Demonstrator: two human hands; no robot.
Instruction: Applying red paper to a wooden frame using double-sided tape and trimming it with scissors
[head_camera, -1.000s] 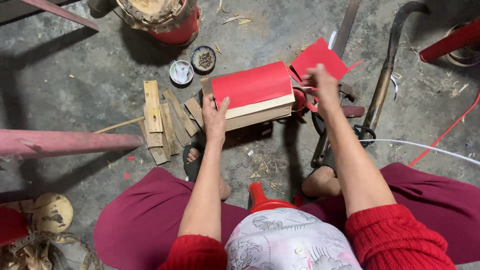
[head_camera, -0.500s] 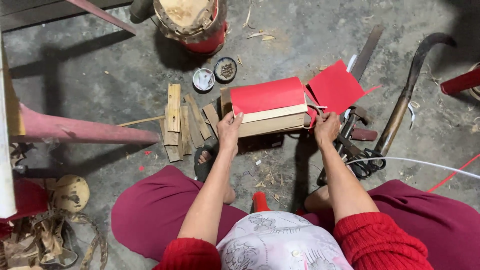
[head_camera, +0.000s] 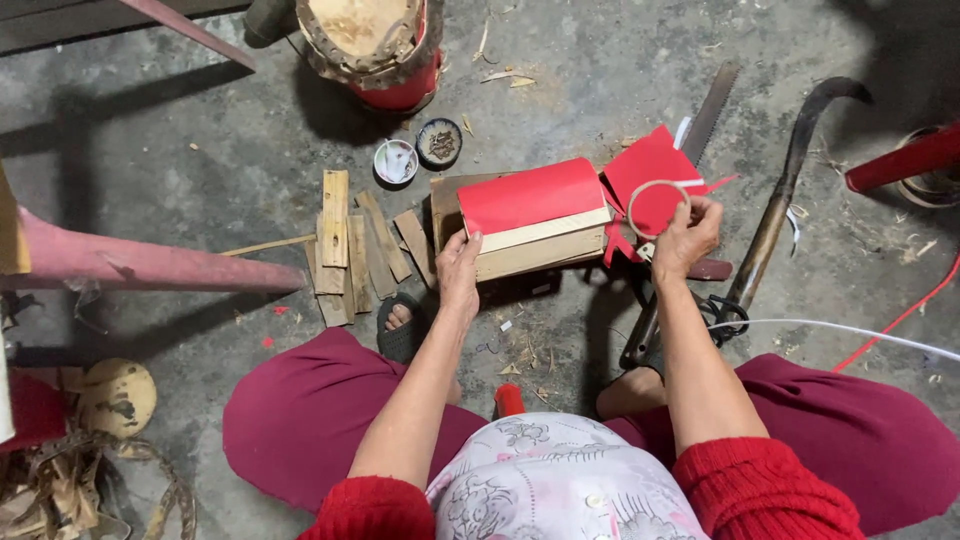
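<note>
From the head view, looking straight down over the person's lap, the left hand (head_camera: 458, 268) rests at the lower left corner of a wooden block (head_camera: 530, 240) lying on the concrete floor (head_camera: 620, 60) at the centre of the frame; the fingers press on its near edge, a flat touching grip rather than a clasp. A sheet of red paper (head_camera: 528, 193) curves over the top of the block. Just right of it, the right hand (head_camera: 686, 238) pinches a thin pale ring (head_camera: 657, 207) between thumb and fingertips, a narrow grip closed on the ring's lower right rim, the hoop held up over loose red paper scraps (head_camera: 655, 170).

Left of the block lie several flat wooden slats (head_camera: 345, 250), side by side and overlapping. Above them, toward the upper middle, sit two small round tins (head_camera: 416, 153), touching each other, and above those a red drum-like stump (head_camera: 375, 45). To the right, a saw blade (head_camera: 710, 110) and a long curved metal tool (head_camera: 790, 190) lie slanting toward the upper right. A white cord (head_camera: 850, 330) crosses the right side, near a red cord (head_camera: 905, 315).
</note>
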